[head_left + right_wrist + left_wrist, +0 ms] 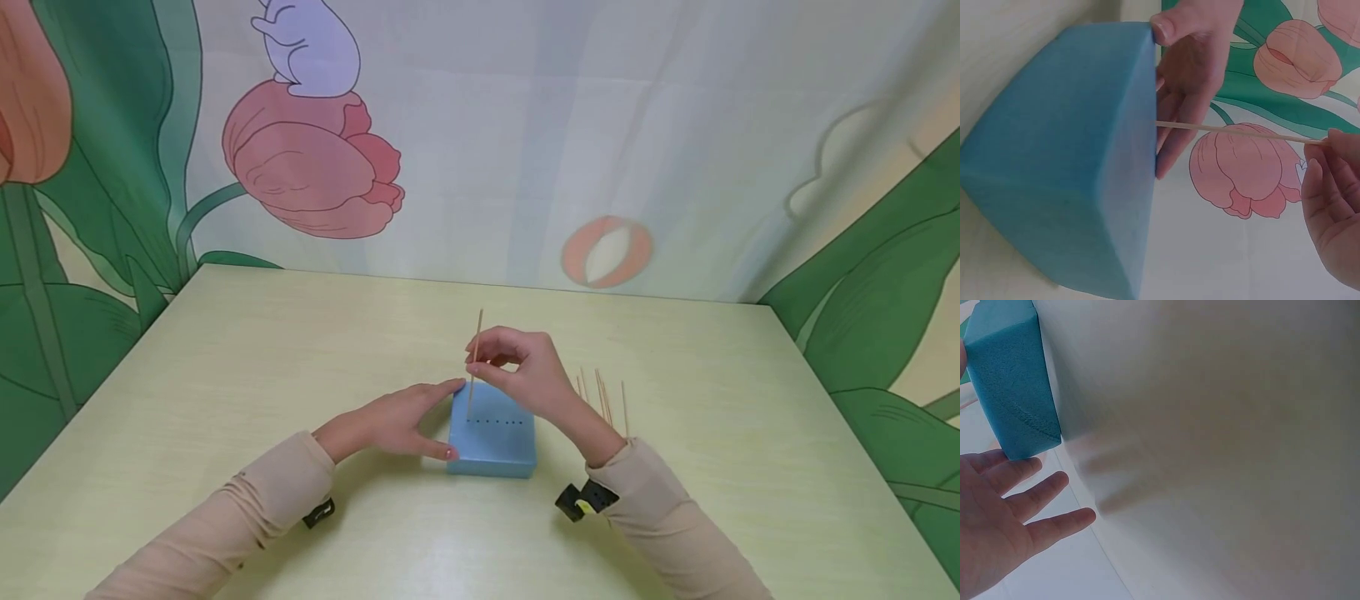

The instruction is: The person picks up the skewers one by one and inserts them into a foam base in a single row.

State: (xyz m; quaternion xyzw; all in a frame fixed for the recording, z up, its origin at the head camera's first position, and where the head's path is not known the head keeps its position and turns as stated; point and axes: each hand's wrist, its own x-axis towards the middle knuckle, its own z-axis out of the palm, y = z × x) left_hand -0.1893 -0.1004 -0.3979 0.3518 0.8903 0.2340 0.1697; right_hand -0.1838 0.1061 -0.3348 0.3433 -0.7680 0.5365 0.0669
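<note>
A blue foam block point(492, 446) lies flat on the table, with a row of several small dark holes point(498, 422) across its top. My left hand point(397, 419) rests against the block's left side, thumb by the near corner and index finger by the far corner. Its fingers point(1054, 531) look straight and spread in the left wrist view. Above the block, my right hand point(525, 367) pinches a thin wooden stick point(478, 329) between thumb and fingers. The stick stands nearly upright, its lower end at the left end of the row. How deep it sits I cannot tell.
Several more thin sticks point(602, 396) lie on the table point(337, 333), partly hidden behind my right forearm. Dark wrist straps point(587, 500) show below the sleeves. A curtain with printed flowers point(315, 167) hangs along the table's far edge.
</note>
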